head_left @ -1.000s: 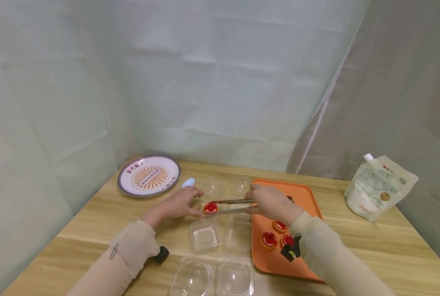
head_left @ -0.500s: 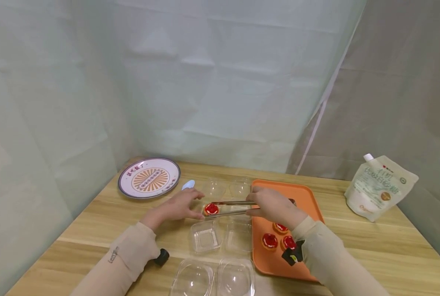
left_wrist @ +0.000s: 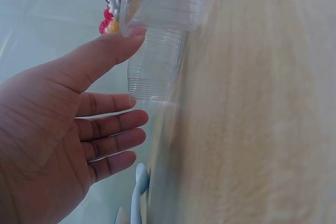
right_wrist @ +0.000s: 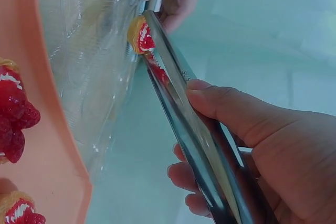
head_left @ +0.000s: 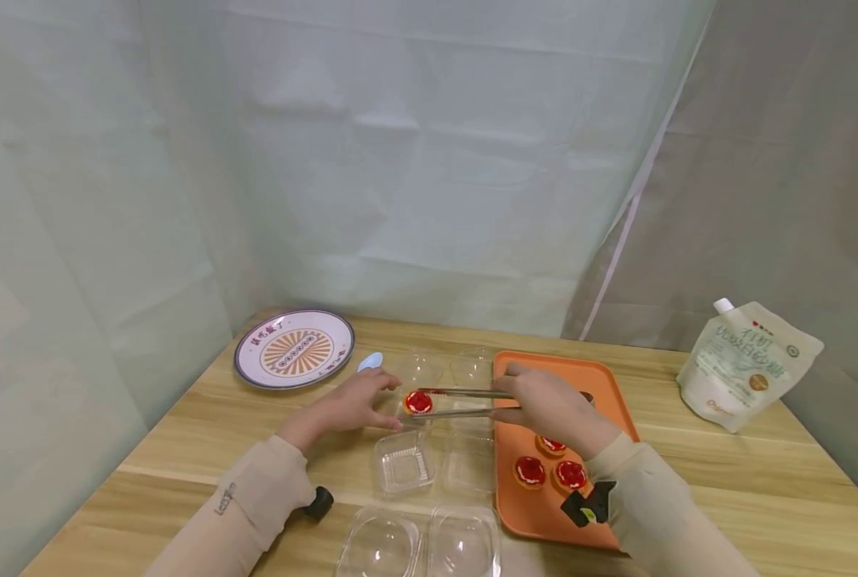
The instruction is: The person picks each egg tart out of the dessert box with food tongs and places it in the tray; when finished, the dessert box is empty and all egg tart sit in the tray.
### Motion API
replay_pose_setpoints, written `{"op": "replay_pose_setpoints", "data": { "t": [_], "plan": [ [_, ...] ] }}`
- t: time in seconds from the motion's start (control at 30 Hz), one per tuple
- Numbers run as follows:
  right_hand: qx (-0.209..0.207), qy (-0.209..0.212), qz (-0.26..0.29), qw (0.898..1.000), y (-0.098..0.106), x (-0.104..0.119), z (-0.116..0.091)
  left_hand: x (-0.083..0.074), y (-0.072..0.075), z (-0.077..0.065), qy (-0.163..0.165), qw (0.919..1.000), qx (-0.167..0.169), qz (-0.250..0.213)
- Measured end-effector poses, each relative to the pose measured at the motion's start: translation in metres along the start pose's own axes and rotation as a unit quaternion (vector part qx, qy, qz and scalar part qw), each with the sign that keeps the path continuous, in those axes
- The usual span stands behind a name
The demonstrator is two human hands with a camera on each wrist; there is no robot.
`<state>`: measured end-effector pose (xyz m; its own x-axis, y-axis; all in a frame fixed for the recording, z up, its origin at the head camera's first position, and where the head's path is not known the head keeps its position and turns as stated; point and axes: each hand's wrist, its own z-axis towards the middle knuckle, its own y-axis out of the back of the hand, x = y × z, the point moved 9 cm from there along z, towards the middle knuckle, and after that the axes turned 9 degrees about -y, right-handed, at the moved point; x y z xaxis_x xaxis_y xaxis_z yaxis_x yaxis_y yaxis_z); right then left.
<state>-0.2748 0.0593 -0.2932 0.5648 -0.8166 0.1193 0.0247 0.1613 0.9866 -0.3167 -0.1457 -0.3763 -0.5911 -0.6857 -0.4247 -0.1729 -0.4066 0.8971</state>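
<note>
My right hand [head_left: 547, 405] grips metal tongs [right_wrist: 181, 124], thumb on one arm and fingers round the other. Between the tong tips sits a small tart [head_left: 418, 402] with red fruit and white cream, low over the clear plastic containers. Whether the tips press on it I cannot tell. My left hand [head_left: 349, 401] is beside the tart, its fingers fairly straight. In the left wrist view its thumb touches the rim of a clear container [left_wrist: 165, 1]. More tarts [head_left: 529, 473] lie on an orange tray [head_left: 511, 513] under my right arm.
Another clear container [head_left: 403, 463] stands nearer me, with domed clear lids [head_left: 463, 545] in front. A patterned plate [head_left: 295, 349] and a pale blue spoon-like piece [head_left: 371, 362] lie at the back left. A white spouted pouch [head_left: 746, 369] stands at the right.
My right hand and the tongs have shifted slightly right, and the tart sits a little further right and back in the view. The left hand has barely moved.
</note>
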Motion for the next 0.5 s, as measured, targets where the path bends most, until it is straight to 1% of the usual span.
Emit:
{"op": "replay_pose_setpoints", "data": {
  "t": [0.1,0.2,0.5],
  "plan": [
    [-0.006,-0.001,0.004,1.000,0.003,-0.001,-0.004,-0.001,0.000,0.000,-0.002,1.0000,-0.002,-0.001],
    [-0.008,-0.010,0.012,1.000,0.007,-0.005,-0.011,-0.001,0.000,0.000,-0.001,1.0000,-0.002,-0.003],
    [-0.045,-0.028,0.024,0.998,0.023,-0.019,-0.033,-0.001,0.000,0.000,-0.003,1.0000,-0.002,0.007]
  ]
}}
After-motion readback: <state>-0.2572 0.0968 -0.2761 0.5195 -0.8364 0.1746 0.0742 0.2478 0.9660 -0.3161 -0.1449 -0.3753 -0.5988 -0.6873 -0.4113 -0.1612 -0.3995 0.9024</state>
